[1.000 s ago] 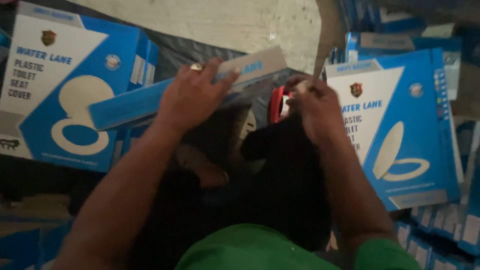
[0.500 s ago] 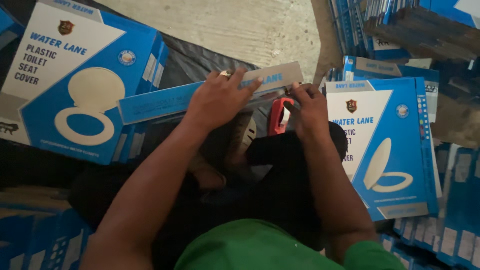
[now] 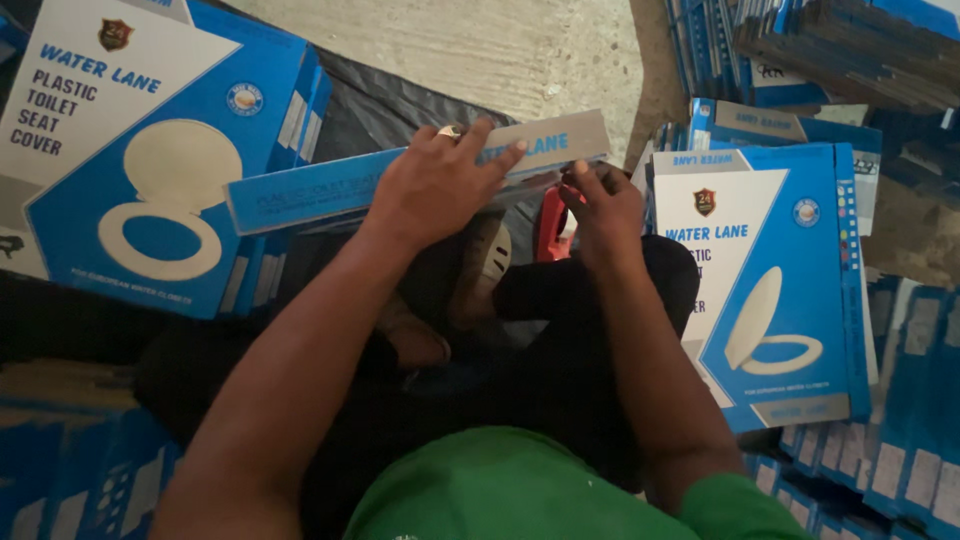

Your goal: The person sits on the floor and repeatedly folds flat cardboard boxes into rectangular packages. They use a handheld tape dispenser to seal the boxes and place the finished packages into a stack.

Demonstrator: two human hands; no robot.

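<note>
Bare concrete floor (image 3: 500,50) is ringed by flat blue cartons (image 3: 150,170), contents unseen. Left hand (image 3: 440,185) lies spread across a folded blue carton (image 3: 330,185); right hand (image 3: 605,210) pinches its end beside a red tool (image 3: 550,225).

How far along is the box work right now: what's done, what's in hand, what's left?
Done, by the look of it: blue cartons lie finished at the left and right. In hand: the left hand presses down on a blue carton flap, and the right hand works at its end beside a red tool. Left: flat carton blanks stacked top right and more bottom right.
</note>
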